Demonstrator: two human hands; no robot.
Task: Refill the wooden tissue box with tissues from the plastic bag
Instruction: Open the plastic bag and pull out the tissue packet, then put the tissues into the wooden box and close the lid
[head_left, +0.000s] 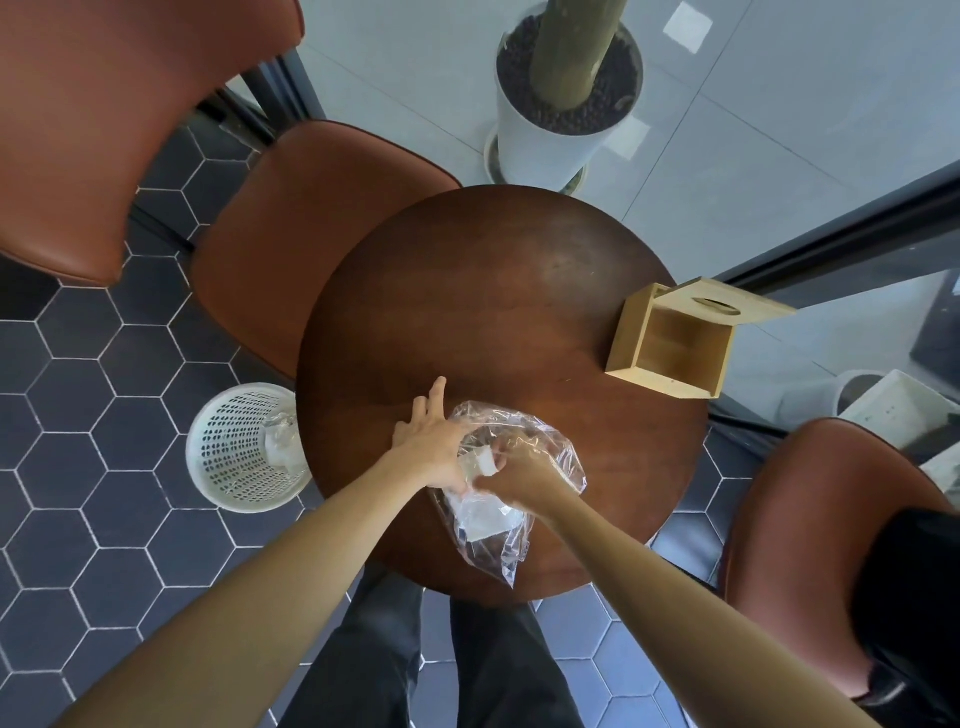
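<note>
A clear plastic bag (511, 452) lies crumpled on the near part of the round dark wooden table (483, 291). White tissues (485, 512) show through its near end. My left hand (434, 441) holds the bag's left edge, its forefingers stretched out over the table. My right hand (519, 475) is inside the bag's mouth, fingers pinched on a white tissue (487, 461). The wooden tissue box (675, 343) stands at the table's right edge, its inside bare, its slotted lid (724, 304) swung back.
A white perforated waste basket (244, 447) stands on the floor left of the table. Brown leather chairs surround it: far left (306, 228), upper left (109, 114), near right (826, 535). A white plant pot (561, 130) stands beyond the table. Glass panels rise at the right.
</note>
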